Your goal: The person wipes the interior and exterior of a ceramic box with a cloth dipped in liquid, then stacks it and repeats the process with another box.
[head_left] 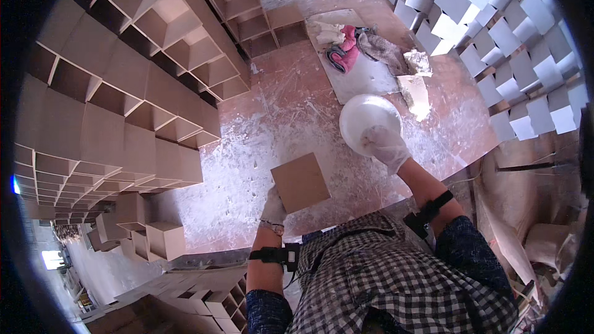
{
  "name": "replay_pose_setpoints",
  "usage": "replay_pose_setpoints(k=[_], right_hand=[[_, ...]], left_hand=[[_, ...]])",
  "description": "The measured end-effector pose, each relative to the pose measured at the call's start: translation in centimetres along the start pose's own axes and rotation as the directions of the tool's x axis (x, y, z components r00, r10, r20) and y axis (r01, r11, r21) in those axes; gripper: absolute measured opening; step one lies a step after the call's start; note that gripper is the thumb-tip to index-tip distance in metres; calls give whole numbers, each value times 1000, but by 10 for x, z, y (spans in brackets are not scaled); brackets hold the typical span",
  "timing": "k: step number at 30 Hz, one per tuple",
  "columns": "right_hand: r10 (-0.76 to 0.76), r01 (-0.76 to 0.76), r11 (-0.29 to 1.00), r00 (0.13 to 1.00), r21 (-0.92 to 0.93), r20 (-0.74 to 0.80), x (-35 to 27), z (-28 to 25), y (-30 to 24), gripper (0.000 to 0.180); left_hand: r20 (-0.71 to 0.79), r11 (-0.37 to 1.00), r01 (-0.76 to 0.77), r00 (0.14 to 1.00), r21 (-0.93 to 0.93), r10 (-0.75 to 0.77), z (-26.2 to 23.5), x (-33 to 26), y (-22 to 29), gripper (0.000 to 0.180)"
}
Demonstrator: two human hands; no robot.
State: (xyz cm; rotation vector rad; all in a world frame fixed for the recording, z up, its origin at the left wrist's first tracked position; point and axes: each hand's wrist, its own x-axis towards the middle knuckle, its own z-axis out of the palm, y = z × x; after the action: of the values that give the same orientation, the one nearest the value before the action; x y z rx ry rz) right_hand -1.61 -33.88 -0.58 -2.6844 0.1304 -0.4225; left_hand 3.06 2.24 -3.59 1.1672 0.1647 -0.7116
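A square-faced brown box (301,182) is held just above the near part of the table by my gloved left hand (273,205), which grips its left side; the fingers are partly hidden behind it. To the right stands a round white bowl (356,111). My right hand (385,148), in a whitish glove, reaches over its near rim with the fingertips inside, drawn together. Whatever those fingers may hold is too small to make out.
White smears cover the reddish table (266,124). Behind the bowl, pink and grey cloths (346,49) lie on a pale board (371,83), beside a crumpled whitish piece (414,96). Open brown boxes (93,130) are stacked high at left. White boxes (513,49) fill the far right.
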Motion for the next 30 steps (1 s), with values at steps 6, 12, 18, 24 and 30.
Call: replay_pose_setpoints(k=[6, 12, 18, 24, 30], right_hand=[[438, -403, 511, 882, 760, 173, 25, -60, -25, 15], [340, -290, -39, 896, 956, 285, 27, -75, -14, 8], [451, -370, 138, 850, 919, 274, 16, -61, -11, 9], [455, -523, 537, 840, 661, 295, 11, -92, -79, 14], [-456, 423, 865, 887, 271, 70, -37, -73, -114, 23]], left_hand=[[334, 968, -85, 943, 237, 1, -50, 38, -49, 45], [384, 957, 223, 913, -186, -138, 4, 59, -40, 55], [406, 982, 188, 899, -14, -166, 6, 90, -90, 46], [465, 896, -168, 884, 412, -49, -17, 105, -119, 42], [542, 620, -394, 838, 679, -61, 29, 83, -67, 43]])
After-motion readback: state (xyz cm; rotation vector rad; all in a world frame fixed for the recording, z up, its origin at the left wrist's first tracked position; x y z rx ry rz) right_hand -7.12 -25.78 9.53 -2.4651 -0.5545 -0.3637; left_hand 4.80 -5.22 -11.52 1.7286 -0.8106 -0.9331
